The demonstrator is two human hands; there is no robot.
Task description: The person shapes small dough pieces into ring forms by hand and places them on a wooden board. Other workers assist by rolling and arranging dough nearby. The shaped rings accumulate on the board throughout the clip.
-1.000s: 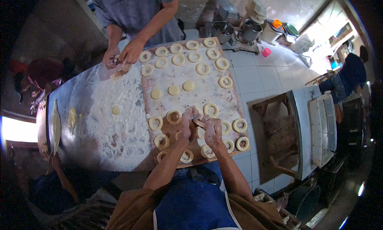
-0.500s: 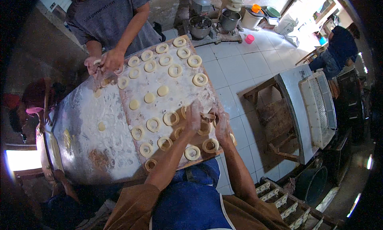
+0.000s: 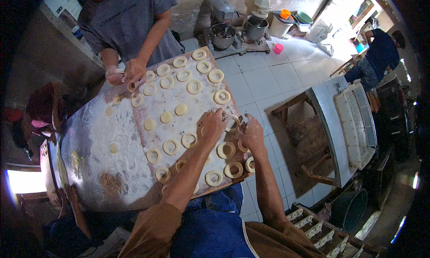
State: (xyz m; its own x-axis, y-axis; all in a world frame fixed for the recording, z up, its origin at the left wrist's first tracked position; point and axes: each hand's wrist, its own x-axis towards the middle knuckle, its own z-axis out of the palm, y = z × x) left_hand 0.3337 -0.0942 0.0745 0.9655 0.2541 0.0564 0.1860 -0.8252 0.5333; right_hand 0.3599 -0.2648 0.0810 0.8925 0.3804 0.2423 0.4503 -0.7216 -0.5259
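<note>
A pale dough ring (image 3: 231, 129) is between my hands, low over the right side of a floured wooden board (image 3: 206, 97). My left hand (image 3: 212, 127) has its fingertips closed on the ring's left side. My right hand (image 3: 252, 133) pinches at the ring's right side, its fingertips partly hidden. Several shaped rings lie nearby, including one (image 3: 226, 150) just below my hands and one (image 3: 221, 97) above them. Left of my hands rest three flat dough discs, the closest (image 3: 180, 109) without a hole.
Across the board, a person in a grey shirt handles dough with both hands (image 3: 130, 73). A floured metal table (image 3: 89, 168) adjoins the board at left. On the right stands a table with a white crate (image 3: 356, 123). Mixers (image 3: 222, 36) stand on the floor at the back.
Both my hands have moved farther from my body along the board. The ring between them now shows open from above. Another ring lies where they were. The other person's hands have shifted right.
</note>
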